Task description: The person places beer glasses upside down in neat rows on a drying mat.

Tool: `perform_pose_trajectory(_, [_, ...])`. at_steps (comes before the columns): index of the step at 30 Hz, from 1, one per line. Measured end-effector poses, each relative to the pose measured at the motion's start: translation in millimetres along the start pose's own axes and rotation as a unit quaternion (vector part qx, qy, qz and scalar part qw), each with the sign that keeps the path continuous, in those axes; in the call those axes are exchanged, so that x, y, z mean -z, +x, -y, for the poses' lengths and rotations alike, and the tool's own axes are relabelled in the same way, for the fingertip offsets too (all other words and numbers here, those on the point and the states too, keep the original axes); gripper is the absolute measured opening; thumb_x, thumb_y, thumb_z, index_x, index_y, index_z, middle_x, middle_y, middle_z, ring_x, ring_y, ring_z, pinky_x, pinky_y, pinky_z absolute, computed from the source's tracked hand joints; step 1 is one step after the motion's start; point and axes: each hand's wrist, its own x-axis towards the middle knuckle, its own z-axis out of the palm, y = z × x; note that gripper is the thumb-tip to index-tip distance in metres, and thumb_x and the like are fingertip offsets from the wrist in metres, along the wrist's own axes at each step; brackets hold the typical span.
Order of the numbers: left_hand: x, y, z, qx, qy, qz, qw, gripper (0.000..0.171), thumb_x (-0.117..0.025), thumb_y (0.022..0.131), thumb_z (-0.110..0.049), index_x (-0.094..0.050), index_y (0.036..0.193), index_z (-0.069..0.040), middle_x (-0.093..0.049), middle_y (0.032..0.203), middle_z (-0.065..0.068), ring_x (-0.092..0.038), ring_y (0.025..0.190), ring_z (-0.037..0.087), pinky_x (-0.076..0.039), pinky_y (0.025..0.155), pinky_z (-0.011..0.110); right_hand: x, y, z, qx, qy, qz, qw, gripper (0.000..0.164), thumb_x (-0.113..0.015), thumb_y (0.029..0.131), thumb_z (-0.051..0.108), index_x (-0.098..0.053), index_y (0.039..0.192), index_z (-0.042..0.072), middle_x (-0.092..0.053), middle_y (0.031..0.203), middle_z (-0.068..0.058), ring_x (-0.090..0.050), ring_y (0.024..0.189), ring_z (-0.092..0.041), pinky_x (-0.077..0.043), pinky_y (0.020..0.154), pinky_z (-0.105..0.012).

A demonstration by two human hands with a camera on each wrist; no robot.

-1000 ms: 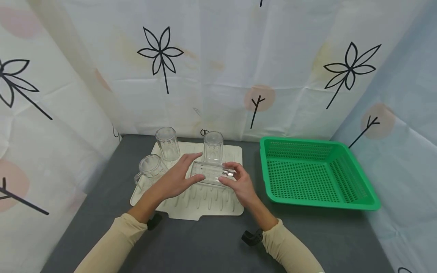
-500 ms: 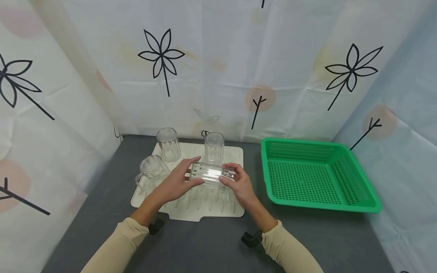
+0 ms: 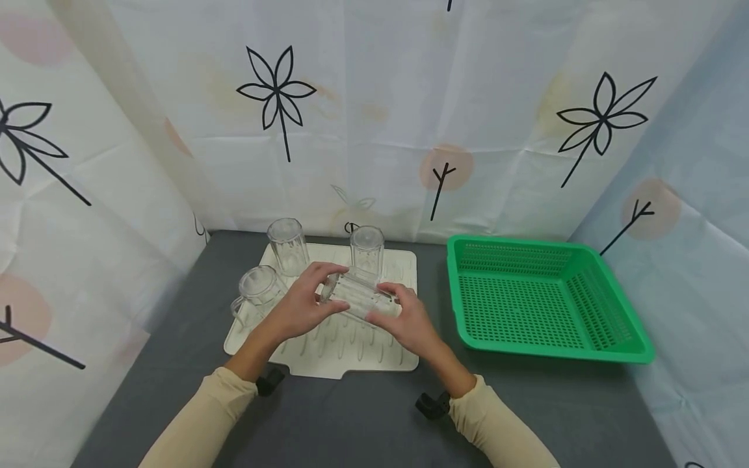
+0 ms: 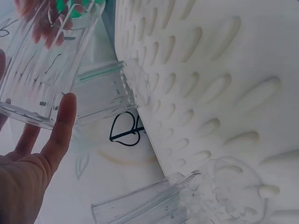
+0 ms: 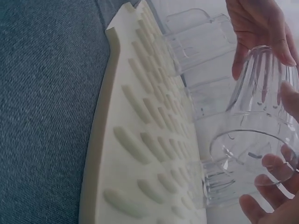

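Both hands hold a clear glass mug (image 3: 359, 296) on its side above the cream ridged drying mat (image 3: 351, 356). My left hand (image 3: 300, 307) grips the base end with thumb and fingers. At the rim end, my right hand (image 3: 411, 322) grips the glass; its open mouth shows in the right wrist view. I cannot make out its handle clearly. Three more clear mugs stand upside down on the mat: one at back left (image 3: 288, 247), one behind the held mug (image 3: 367, 250), and a front left mug (image 3: 259, 286) whose handle points left.
A green perforated plastic basket (image 3: 550, 354) sits on the dark grey table (image 3: 351, 422), right of the mat. White patterned cloth (image 3: 374, 117) hangs behind the table and along both sides.
The held mug has turned and tilted between the hands, its right end now nearer the body. My right hand has moved slightly with it. The standing mugs and basket stay put.
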Motion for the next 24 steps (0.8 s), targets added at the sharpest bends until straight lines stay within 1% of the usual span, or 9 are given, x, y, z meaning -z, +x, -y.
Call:
perform_pose_trajectory(2, [0.5,0.2,-1.7,-0.010,0.006,0.003,0.9999,0.061,-0.078,0.092,-0.030,-0.053,0.147,-0.020,-0.047,0.147,0.004,-0.054,0.123,0.025,-0.056,0.084,0.041,0,-1,1,0.019,-0.046,0.006,0.999,0.066,-0.083,0.087,0.030,-0.056,0.143,0.007,-0.062,0.138,-0.011,-0.056,0.125,-0.030,-0.050,0.101,-0.054])
perform_pose_trajectory(6, [0.4,0.4,-4.5,-0.033,0.029,0.000,0.9990,0.060,-0.080,0.090,-0.028,-0.055,0.145,-0.022,-0.047,0.146,0.002,-0.057,0.126,0.026,-0.059,0.084,0.041,-2,0,5,0.042,-0.121,0.014,0.992,0.072,-0.085,0.084,0.035,-0.056,0.144,0.009,-0.062,0.140,-0.011,-0.055,0.126,-0.029,-0.053,0.098,-0.049])
perform_pose_trajectory(10, [0.5,0.9,-7.2,-0.059,0.057,-0.003,0.9966,0.060,-0.081,0.089,-0.028,-0.057,0.144,-0.026,-0.048,0.146,0.001,-0.065,0.120,0.027,-0.061,0.083,0.039,-6,2,7,0.044,-0.162,0.018,0.986,0.078,-0.087,0.081,0.038,-0.054,0.146,0.009,-0.063,0.140,-0.010,-0.054,0.123,-0.027,-0.055,0.094,-0.045])
perform_pose_trajectory(13, [2.0,0.4,-9.2,-0.074,0.068,0.000,0.9950,0.059,-0.082,0.088,-0.028,-0.058,0.143,-0.025,-0.049,0.146,0.002,-0.066,0.119,0.028,-0.060,0.086,0.041,-10,3,10,0.045,-0.176,0.027,0.983,0.082,-0.087,0.080,0.041,-0.052,0.148,0.009,-0.063,0.141,-0.009,-0.052,0.116,-0.024,-0.055,0.089,-0.040])
perform_pose_trajectory(15, [3.7,-0.4,-10.4,-0.080,0.071,0.004,0.9942,0.060,-0.082,0.088,-0.028,-0.058,0.142,-0.023,-0.050,0.146,0.002,-0.064,0.123,0.028,-0.060,0.088,0.043,-11,3,11,0.049,-0.182,0.034,0.981,0.085,-0.087,0.080,0.043,-0.052,0.149,0.010,-0.063,0.141,-0.008,-0.049,0.110,-0.022,-0.053,0.087,-0.036])
perform_pose_trajectory(18, [7.7,-2.2,-11.5,-0.084,0.074,0.011,0.9936,0.062,-0.083,0.087,-0.028,-0.058,0.143,-0.021,-0.050,0.147,0.003,-0.060,0.130,0.027,-0.058,0.094,0.046,-13,4,13,0.062,-0.183,0.036,0.981,0.086,-0.088,0.078,0.045,-0.053,0.148,0.011,-0.066,0.137,-0.007,-0.045,0.099,-0.017,-0.048,0.079,-0.030])
perform_pose_trajectory(21, [15.0,-4.0,-12.4,-0.076,0.066,0.024,0.9946,0.069,-0.083,0.087,-0.029,-0.053,0.148,-0.023,-0.049,0.149,0.001,-0.056,0.134,0.025,-0.057,0.098,0.047,-15,6,14,0.079,-0.179,0.030,0.980,0.086,-0.090,0.075,0.046,-0.055,0.146,0.011,-0.068,0.130,-0.006,-0.046,0.096,-0.015,-0.045,0.077,-0.029])
perform_pose_trajectory(24, [26.0,-5.6,-13.9,-0.056,0.052,0.028,0.9967,0.074,-0.082,0.088,-0.034,-0.046,0.152,-0.027,-0.047,0.151,-0.001,-0.053,0.136,0.025,-0.055,0.101,0.049,-17,7,14,0.095,-0.174,0.016,0.980,0.087,-0.091,0.073,0.046,-0.056,0.144,0.010,-0.068,0.123,-0.006,-0.049,0.096,-0.015,-0.045,0.079,-0.030])
